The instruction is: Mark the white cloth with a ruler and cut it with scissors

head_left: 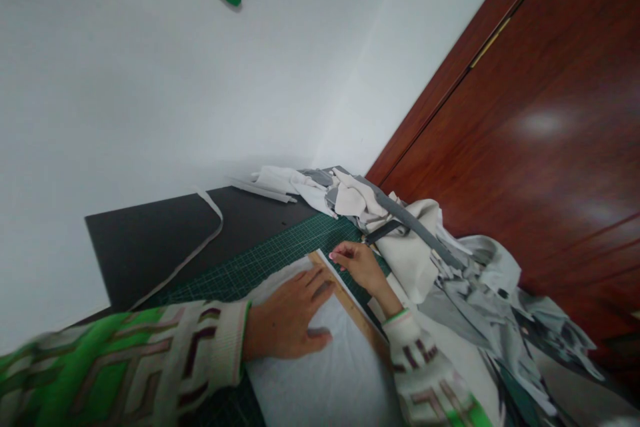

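Observation:
My left hand lies flat with its fingers spread, pressing on a wooden ruler and the white fabric beneath it. The ruler runs along the right edge of that fabric. Just right of the ruler's far end, my right hand is closed in a pinch on a small pink-and-white piece, too small to make out its kind. Under the fabric is a green cutting mat with grid lines.
A dark tabletop carries a loose pale strip at the left. Piled grey and cream fabric scraps cover the right side, with a dark flat tool among them. Behind are a white wall and a reddish wooden door.

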`<state>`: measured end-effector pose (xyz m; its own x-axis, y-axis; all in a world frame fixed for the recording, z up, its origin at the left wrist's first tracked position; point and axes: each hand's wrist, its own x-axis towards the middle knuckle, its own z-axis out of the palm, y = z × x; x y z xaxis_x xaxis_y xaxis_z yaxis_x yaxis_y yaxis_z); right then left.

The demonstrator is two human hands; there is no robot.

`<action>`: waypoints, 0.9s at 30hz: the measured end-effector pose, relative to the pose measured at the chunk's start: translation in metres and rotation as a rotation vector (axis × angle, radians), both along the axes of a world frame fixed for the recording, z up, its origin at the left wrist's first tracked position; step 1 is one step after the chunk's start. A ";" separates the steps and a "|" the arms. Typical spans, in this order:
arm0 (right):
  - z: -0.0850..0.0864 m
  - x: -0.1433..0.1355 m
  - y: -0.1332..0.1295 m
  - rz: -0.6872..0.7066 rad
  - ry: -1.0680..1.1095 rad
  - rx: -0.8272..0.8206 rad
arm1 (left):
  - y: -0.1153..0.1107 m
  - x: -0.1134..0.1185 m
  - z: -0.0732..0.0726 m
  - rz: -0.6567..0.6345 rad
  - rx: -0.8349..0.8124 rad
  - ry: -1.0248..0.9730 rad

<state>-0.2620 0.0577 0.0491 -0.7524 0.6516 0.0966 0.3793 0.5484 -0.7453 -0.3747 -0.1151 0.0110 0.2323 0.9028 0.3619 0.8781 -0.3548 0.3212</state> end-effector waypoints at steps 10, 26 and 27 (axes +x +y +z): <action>-0.009 -0.016 -0.008 -0.017 -0.097 0.273 | 0.001 0.000 -0.001 0.001 0.003 0.041; -0.009 -0.008 -0.016 0.052 -0.206 0.516 | 0.002 -0.002 0.006 0.001 -0.024 0.129; -0.008 -0.006 -0.017 0.056 -0.220 0.525 | 0.003 -0.002 0.006 0.002 -0.021 0.128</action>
